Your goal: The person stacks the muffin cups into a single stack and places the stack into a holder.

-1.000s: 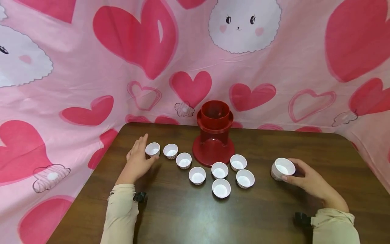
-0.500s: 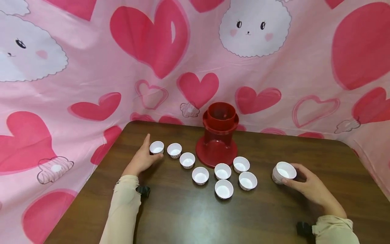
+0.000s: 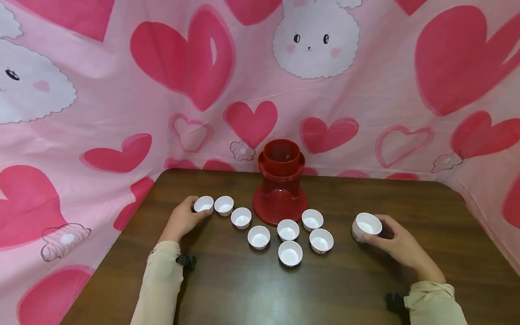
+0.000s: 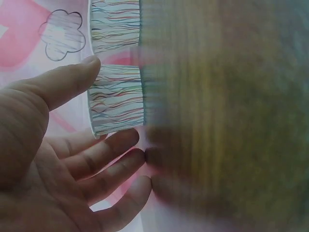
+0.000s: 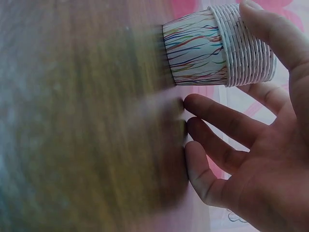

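At the far left of the cups, my left hand [image 3: 182,220] grips a single white paper baking cup [image 3: 203,204] between thumb and fingers. In the left wrist view, coloured wavy lines mark the side of this cup [image 4: 117,99], and the thumb lies at its rim. My right hand [image 3: 403,244] holds a nested stack of the same paper baking cups [image 3: 360,230] on the table's right side. The right wrist view shows many rims packed together on this stack [image 5: 195,50], with the thumb across them and the lower fingertips at the tabletop.
A red stand with a round base and cup-shaped top [image 3: 280,180] stands at the back middle. Several single baking cups [image 3: 258,237] sit in front of it on the brown wooden table [image 3: 235,289]. A pink heart-print cloth [image 3: 252,67] hangs behind.
The left fingers have closed round the leftmost baking cup, which now sits nearer its neighbour on the right. The right hand keeps its hold on the stack. The head view has shifted slightly.
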`<state>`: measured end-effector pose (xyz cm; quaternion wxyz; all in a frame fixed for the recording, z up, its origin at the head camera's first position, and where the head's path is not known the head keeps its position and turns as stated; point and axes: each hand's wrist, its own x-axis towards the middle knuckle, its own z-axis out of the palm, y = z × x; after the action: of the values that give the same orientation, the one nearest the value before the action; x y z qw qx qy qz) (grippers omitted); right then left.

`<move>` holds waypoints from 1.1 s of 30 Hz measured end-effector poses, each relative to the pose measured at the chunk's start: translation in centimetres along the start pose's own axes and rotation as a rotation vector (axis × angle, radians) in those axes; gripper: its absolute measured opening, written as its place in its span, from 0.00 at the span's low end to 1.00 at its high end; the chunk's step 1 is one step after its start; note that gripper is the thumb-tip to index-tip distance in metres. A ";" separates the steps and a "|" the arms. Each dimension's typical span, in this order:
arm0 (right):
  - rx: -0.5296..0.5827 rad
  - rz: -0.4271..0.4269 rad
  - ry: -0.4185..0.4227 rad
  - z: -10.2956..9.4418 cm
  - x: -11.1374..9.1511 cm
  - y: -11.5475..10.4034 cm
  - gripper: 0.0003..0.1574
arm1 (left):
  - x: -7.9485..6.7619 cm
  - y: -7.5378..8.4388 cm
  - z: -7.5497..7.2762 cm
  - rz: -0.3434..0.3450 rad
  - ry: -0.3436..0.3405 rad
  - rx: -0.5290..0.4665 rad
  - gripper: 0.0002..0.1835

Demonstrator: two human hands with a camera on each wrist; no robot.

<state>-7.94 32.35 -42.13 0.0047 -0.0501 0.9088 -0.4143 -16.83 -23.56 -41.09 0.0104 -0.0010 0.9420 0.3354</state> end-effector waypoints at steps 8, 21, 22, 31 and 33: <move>-0.028 0.014 -0.003 0.1 -0.1 -0.2 0.37 | -0.2 -0.3 -0.1 -0.023 0.110 -0.071 0.35; -0.028 0.000 0.011 -0.3 -0.3 -0.2 0.41 | -0.3 0.2 -1.1 0.003 0.225 -0.312 0.38; -0.022 -0.004 0.013 -0.2 -0.3 -0.3 0.41 | -0.4 0.3 -1.2 0.000 0.227 -0.325 0.38; -0.005 0.028 0.045 0.2 0.1 -0.4 0.40 | -1.0 1.0 -2.5 -0.004 0.233 -0.397 0.40; -0.002 0.044 0.053 0.2 0.2 -0.3 0.41 | -1.0 1.1 -2.5 -0.006 0.224 -0.406 0.40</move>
<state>-8.08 31.96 -42.06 -0.0100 -0.0190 0.9099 -0.4142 -15.92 -24.27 -38.44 -0.0936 -0.0432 0.8505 0.5157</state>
